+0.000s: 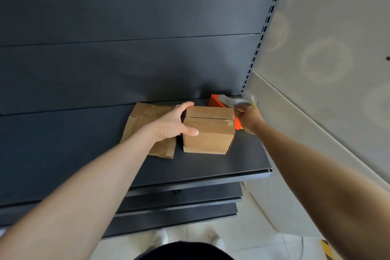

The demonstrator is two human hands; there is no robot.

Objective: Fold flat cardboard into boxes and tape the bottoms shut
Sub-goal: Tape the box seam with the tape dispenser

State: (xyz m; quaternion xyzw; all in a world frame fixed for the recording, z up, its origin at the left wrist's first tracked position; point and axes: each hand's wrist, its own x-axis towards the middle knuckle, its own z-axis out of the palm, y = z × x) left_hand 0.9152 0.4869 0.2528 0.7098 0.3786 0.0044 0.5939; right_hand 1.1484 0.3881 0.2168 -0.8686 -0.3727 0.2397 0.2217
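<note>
- Your left hand [175, 122] clamps the small brown cardboard box [209, 135] from its left side, thumb pressed on the near top edge and fingers wrapped over the far top edge. That grip pins the box so it cannot slide while tape is drawn across it.
- The box stands toward the right end of the dark metal shelf [211, 167], with its two closed flaps facing up. This upturned face is most likely the bottom, turned up so you can reach the seam [202, 118].
- A glossy strip appears to run along that seam toward the right edge, so I judge the taping of this box to be near its end.
- Your right hand [248, 118] sits at the box's upper right corner, fingers curled tight around the orange tape dispenser [216, 101]. Its pale tape roll [240, 102] shows just above your knuckles. From there the dispenser can carry tape over the edge and down the right side, or cut it off.
- Flat brown cardboard sheets [143, 116] lie just left of the box, partly under your left wrist, within reach for the next fold.
- Press down firmly with the left hand, because a light box like this could tip toward the pull.
</note>
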